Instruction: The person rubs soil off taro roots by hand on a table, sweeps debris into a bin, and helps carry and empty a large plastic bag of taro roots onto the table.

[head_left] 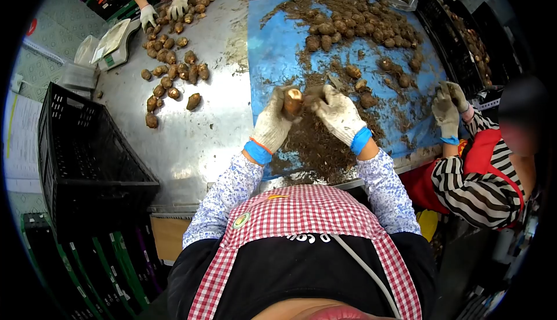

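Note:
My left hand [272,124], in a soiled white glove, is wrapped around a brown taro [293,104] whose pale cut end faces up. Close to the taro's right side is my right hand [341,116], also gloved, its fingers curled together. A dark, blurred brown patch shows at those fingertips, and I cannot make out what they hold. Beneath both hands, loose brown root fibres and soil [325,152] cover a blue sheet [267,47]. A few loose taros [354,71] lie just beyond my right hand.
A large taro heap [371,27] lies at the back. More taros [171,57] sit on the metal table [223,117] by a scale [116,44] and a co-worker's gloved hands [178,5]. Another co-worker's gloves [445,111] are right. A black crate [87,163] stands left.

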Demonstrator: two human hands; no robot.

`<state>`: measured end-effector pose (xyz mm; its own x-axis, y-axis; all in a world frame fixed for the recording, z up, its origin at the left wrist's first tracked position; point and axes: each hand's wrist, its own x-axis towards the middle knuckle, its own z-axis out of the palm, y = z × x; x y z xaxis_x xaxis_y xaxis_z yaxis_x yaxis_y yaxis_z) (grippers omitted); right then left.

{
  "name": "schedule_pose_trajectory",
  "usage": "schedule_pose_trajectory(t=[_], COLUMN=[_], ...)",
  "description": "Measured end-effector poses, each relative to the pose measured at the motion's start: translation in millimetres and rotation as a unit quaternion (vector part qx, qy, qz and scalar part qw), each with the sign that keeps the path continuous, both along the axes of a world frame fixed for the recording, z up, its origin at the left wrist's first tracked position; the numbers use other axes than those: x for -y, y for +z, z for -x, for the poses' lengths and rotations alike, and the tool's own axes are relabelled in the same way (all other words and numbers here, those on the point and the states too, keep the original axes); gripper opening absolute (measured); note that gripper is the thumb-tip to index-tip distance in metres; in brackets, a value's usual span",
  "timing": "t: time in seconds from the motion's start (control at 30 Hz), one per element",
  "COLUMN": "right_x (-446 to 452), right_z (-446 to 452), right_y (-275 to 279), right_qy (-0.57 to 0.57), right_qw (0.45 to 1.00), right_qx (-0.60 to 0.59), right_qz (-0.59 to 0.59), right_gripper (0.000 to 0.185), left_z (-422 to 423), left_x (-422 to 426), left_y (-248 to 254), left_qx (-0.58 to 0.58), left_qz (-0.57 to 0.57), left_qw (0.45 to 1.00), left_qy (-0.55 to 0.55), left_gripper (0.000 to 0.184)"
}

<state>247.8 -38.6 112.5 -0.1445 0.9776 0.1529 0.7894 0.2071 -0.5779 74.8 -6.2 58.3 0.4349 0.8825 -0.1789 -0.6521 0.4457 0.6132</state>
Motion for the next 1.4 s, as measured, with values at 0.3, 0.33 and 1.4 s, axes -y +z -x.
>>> schedule_pose_trajectory(t=[0.3,0.33,1.4], right_x=[9,9,13], right_z=[3,1,16], right_y=[-17,-22,6], right_qy=[0.082,0.049,0.040], right_qw=[0.986,0.982,0.996], right_qx=[0.010,0.092,0.041], right_qz=[0.145,0.161,0.061], right_gripper=[0.021,0.018,0.020], left_z=[18,20,25], left_x=[-4,-6,6], left_y=[-3,-2,-1], left_qx=[0.144,0.139,-0.069], left_qz=[0.089,0.069,-0.154], left_qw=[0.984,0.987,0.980], left_qy=[-0.061,-0.047,-0.102], left_gripper=[0.054,0.055,0.067])
